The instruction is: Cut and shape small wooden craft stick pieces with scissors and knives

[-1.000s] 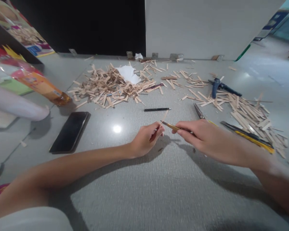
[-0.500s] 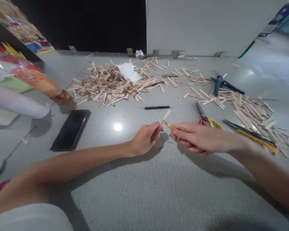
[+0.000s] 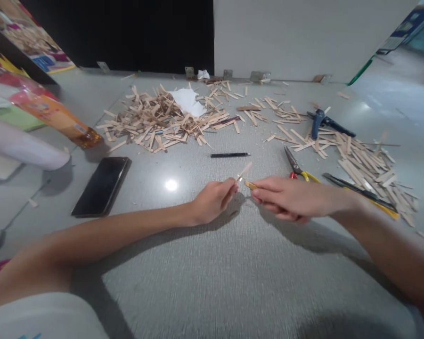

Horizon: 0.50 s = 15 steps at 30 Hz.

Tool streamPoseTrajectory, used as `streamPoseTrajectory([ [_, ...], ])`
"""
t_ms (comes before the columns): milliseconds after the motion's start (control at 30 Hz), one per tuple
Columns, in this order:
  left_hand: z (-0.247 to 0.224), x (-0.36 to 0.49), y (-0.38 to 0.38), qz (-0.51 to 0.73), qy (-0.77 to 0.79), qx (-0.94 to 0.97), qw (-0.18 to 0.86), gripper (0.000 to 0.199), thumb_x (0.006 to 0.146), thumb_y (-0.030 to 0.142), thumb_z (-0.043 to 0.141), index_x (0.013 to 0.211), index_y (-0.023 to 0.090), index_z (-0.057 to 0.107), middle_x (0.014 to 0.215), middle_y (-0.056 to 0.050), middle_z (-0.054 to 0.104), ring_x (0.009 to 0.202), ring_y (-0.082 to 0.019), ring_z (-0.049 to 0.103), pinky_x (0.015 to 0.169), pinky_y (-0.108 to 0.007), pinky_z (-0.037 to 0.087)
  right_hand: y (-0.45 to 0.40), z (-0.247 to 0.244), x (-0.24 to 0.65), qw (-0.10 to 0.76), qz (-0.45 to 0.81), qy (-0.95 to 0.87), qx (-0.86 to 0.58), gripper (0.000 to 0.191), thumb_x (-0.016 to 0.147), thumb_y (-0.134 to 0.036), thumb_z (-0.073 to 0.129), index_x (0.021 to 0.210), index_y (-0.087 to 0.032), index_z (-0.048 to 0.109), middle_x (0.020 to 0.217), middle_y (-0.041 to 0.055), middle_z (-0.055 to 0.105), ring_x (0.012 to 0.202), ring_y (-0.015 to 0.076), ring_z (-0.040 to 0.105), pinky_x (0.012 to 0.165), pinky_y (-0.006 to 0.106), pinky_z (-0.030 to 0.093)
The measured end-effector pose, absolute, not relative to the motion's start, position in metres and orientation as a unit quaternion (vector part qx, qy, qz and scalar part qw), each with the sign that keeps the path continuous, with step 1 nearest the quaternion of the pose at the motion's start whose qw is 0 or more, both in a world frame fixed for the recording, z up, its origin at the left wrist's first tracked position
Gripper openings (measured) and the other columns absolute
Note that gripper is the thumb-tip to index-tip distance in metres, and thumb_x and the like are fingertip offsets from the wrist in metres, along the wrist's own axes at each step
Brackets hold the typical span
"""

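Observation:
My left hand pinches a thin flat wooden stick between thumb and fingers, its free end pointing up and to the right. My right hand is closed around a small yellow craft knife; most of its handle is hidden in the fingers. The short shiny tip of the knife is close beside the stick, and I cannot tell whether they touch. Just beyond both hands a black pen lies on the grey table.
Behind is a heap of wooden sticks with white paper on it. More sticks, blue-handled clippers, scissors and a black-and-yellow cutter lie right. A phone and an orange bottle are left.
The stick's free end has shifted slightly and looks blurred. The knife tip has moved a little against it. Both hands keep their grips; the whole view has shifted slightly.

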<state>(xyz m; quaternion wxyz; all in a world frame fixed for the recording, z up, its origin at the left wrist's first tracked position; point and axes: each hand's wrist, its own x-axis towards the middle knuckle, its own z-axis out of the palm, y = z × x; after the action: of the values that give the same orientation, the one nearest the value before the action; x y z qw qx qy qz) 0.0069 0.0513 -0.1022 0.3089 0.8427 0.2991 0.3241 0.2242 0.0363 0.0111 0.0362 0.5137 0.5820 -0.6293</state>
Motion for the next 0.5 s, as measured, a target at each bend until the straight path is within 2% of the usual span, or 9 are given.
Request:
streamPoseTrajectory([
  [67, -0.102, 0.007, 0.05, 0.311, 0.298, 0.851, 0.3, 0.021, 0.108, 0.025, 0.039, 0.089, 0.023, 0.046, 0.063, 0.008, 0.047, 0.048, -0.009, 0.041, 0.051, -0.02, 0.035, 0.046, 0.027, 0.233, 0.093, -0.651, 0.544, 0.521, 0.031, 0.113, -0.038, 0.047, 0.085, -0.026, 0.046, 0.063, -0.01, 0.036, 0.04, 0.0062, 0.029, 0.034, 0.015, 0.019],
  [133, -0.103, 0.007, 0.05, 0.305, 0.307, 0.853, 0.292, 0.021, 0.108, 0.026, 0.041, 0.089, 0.023, 0.047, 0.063, 0.008, 0.046, 0.048, -0.009, 0.039, 0.05, -0.02, 0.033, 0.046, 0.026, 0.231, 0.088, -0.657, 0.528, 0.531, 0.031, 0.114, -0.038, 0.047, 0.085, -0.026, 0.045, 0.062, -0.0102, 0.038, 0.04, 0.0061, 0.03, 0.034, 0.014, 0.02],
  [233, -0.108, 0.007, 0.051, 0.305, 0.325, 0.849, 0.283, 0.024, 0.11, 0.026, 0.04, 0.088, 0.023, 0.047, 0.062, 0.008, 0.046, 0.048, -0.009, 0.04, 0.05, -0.02, 0.034, 0.032, 0.001, 0.214, 0.012, -0.68, 0.514, 0.523, 0.032, 0.113, -0.045, 0.051, 0.088, -0.027, 0.043, 0.06, -0.0116, 0.038, 0.041, 0.0068, 0.032, 0.035, 0.014, 0.027],
  [300, -0.111, 0.007, 0.052, 0.309, 0.332, 0.846, 0.279, 0.026, 0.111, 0.026, 0.038, 0.086, 0.023, 0.045, 0.062, 0.007, 0.047, 0.049, -0.01, 0.043, 0.05, -0.021, 0.036, 0.022, -0.015, 0.205, -0.072, -0.685, 0.502, 0.524, 0.029, 0.112, -0.046, 0.052, 0.092, -0.028, 0.042, 0.06, -0.0128, 0.035, 0.041, 0.0074, 0.031, 0.036, 0.014, 0.03],
  [367, -0.111, 0.007, 0.053, 0.308, 0.33, 0.849, 0.276, 0.025, 0.11, 0.025, 0.039, 0.085, 0.024, 0.044, 0.063, 0.007, 0.048, 0.05, -0.01, 0.044, 0.051, -0.021, 0.037, 0.02, -0.018, 0.205, -0.097, -0.672, 0.506, 0.533, 0.027, 0.112, -0.044, 0.052, 0.093, -0.029, 0.041, 0.061, -0.0126, 0.036, 0.042, 0.0078, 0.033, 0.037, 0.015, 0.033],
  [433, -0.109, 0.007, 0.052, 0.303, 0.319, 0.856, 0.272, 0.022, 0.108, 0.024, 0.041, 0.086, 0.024, 0.045, 0.063, 0.007, 0.048, 0.05, -0.01, 0.044, 0.051, -0.02, 0.036, 0.026, -0.008, 0.214, -0.055, -0.665, 0.513, 0.54, 0.028, 0.112, -0.042, 0.051, 0.09, -0.028, 0.042, 0.061, -0.0122, 0.036, 0.041, 0.0073, 0.032, 0.035, 0.015, 0.029],
  [500, -0.107, 0.007, 0.051, 0.298, 0.309, 0.863, 0.266, 0.018, 0.106, 0.023, 0.041, 0.088, 0.024, 0.046, 0.065, 0.006, 0.051, 0.05, -0.01, 0.044, 0.052, -0.021, 0.034, 0.035, 0.005, 0.225, 0.045, -0.667, 0.524, 0.528, 0.03, 0.112, -0.041, 0.052, 0.087, -0.027, 0.043, 0.061, -0.0119, 0.035, 0.04, 0.0062, 0.028, 0.034, 0.014, 0.02],
])
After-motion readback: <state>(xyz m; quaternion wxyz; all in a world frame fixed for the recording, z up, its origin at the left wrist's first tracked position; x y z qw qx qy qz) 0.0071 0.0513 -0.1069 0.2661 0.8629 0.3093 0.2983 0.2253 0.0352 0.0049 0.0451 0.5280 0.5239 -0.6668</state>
